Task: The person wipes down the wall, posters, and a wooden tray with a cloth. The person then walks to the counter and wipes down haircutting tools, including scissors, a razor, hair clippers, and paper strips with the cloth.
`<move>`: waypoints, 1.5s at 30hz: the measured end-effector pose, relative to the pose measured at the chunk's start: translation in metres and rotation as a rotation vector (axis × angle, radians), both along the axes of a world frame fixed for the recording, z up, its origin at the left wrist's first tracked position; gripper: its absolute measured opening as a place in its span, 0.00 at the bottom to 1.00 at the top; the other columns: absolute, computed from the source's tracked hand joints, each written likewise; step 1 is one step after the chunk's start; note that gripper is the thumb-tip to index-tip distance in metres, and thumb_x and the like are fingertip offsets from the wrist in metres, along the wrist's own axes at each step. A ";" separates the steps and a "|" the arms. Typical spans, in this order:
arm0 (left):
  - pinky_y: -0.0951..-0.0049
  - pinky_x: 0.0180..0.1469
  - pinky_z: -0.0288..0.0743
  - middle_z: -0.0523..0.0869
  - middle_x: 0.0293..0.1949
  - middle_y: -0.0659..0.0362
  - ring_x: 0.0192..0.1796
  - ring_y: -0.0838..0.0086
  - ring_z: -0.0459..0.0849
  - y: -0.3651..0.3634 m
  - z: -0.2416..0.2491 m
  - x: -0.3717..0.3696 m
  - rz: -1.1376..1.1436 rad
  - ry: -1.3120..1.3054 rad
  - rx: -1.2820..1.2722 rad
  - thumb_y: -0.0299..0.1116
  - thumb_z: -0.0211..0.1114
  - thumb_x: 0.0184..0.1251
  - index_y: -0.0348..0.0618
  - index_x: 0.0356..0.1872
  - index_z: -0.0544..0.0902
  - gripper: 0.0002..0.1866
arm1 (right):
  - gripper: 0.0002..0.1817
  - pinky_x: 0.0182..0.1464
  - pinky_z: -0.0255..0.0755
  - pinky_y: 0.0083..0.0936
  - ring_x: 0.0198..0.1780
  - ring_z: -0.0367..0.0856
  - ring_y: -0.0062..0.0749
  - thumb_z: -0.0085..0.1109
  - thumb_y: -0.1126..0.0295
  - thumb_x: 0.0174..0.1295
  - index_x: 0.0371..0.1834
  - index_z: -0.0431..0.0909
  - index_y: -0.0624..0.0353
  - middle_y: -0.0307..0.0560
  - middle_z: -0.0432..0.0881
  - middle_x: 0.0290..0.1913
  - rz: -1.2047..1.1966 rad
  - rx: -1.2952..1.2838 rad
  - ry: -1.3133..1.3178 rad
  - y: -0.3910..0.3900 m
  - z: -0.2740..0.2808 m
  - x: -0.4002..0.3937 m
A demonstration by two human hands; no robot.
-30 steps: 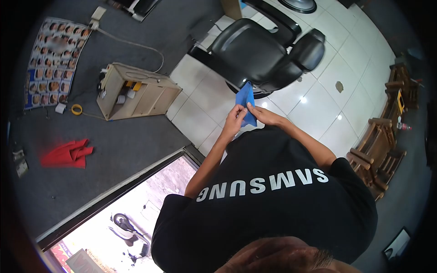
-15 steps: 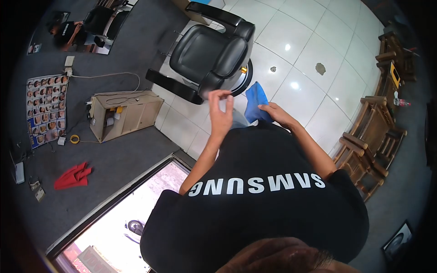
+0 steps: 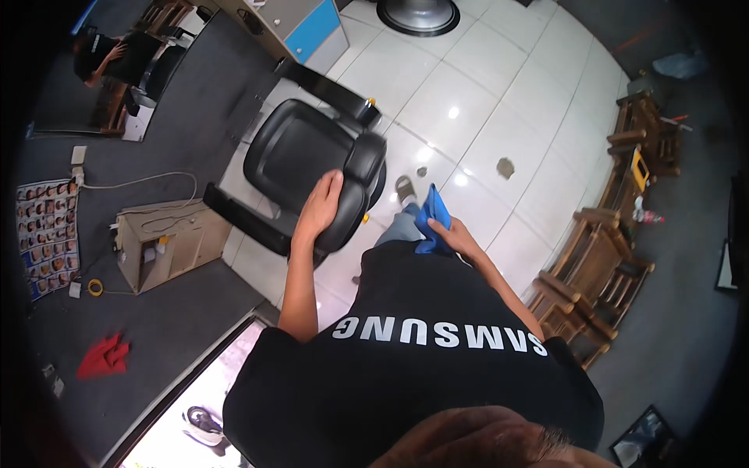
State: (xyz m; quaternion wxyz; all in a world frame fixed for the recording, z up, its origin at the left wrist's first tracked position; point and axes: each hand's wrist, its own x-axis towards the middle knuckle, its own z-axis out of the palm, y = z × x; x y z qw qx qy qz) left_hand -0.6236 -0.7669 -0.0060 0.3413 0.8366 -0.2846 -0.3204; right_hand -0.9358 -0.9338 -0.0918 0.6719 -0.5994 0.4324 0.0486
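Note:
A blue cloth (image 3: 434, 218) is pinched in my right hand (image 3: 457, 235), in front of my body at the centre of the view. My left hand (image 3: 321, 204) lies on the backrest of a black barber chair (image 3: 300, 148), with its fingers extended and close together. The chair's seat faces up and to the left, with an armrest on either side. Nothing shows between my left palm and the chair, though the palm side is hidden.
A wooden cabinet (image 3: 173, 243) stands by the wall at left. Wooden benches (image 3: 593, 273) line the right side. A grey cabinet with a blue door (image 3: 312, 33) and another round chair base (image 3: 419, 15) are at the top. A mirror (image 3: 117, 70) hangs upper left.
My left hand has moved left and down onto the chair's backrest. My right hand still holds the blue cloth. The view has shifted, and the chair now appears lower and farther left.

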 end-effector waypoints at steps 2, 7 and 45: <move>0.60 0.74 0.65 0.79 0.67 0.39 0.72 0.46 0.74 -0.017 0.005 0.007 -0.052 0.057 0.080 0.57 0.43 0.85 0.38 0.71 0.73 0.33 | 0.35 0.56 0.77 0.33 0.50 0.85 0.33 0.64 0.41 0.69 0.56 0.84 0.69 0.51 0.89 0.46 -0.039 -0.097 0.093 -0.043 0.019 0.006; 0.56 0.79 0.59 0.67 0.76 0.34 0.77 0.42 0.68 -0.059 -0.008 0.021 -0.059 0.162 0.075 0.66 0.43 0.81 0.37 0.79 0.62 0.43 | 0.46 0.52 0.77 0.39 0.45 0.86 0.38 0.55 0.25 0.65 0.39 0.86 0.70 0.56 0.88 0.37 0.088 -0.340 0.291 -0.175 -0.006 0.036; 0.54 0.66 0.76 0.82 0.63 0.51 0.66 0.62 0.81 -0.374 -0.075 0.216 1.532 0.680 -0.771 0.57 0.57 0.81 0.40 0.71 0.72 0.33 | 0.21 0.58 0.78 0.34 0.52 0.86 0.39 0.59 0.59 0.76 0.67 0.78 0.56 0.54 0.86 0.53 1.494 0.032 -0.403 -0.402 0.051 0.576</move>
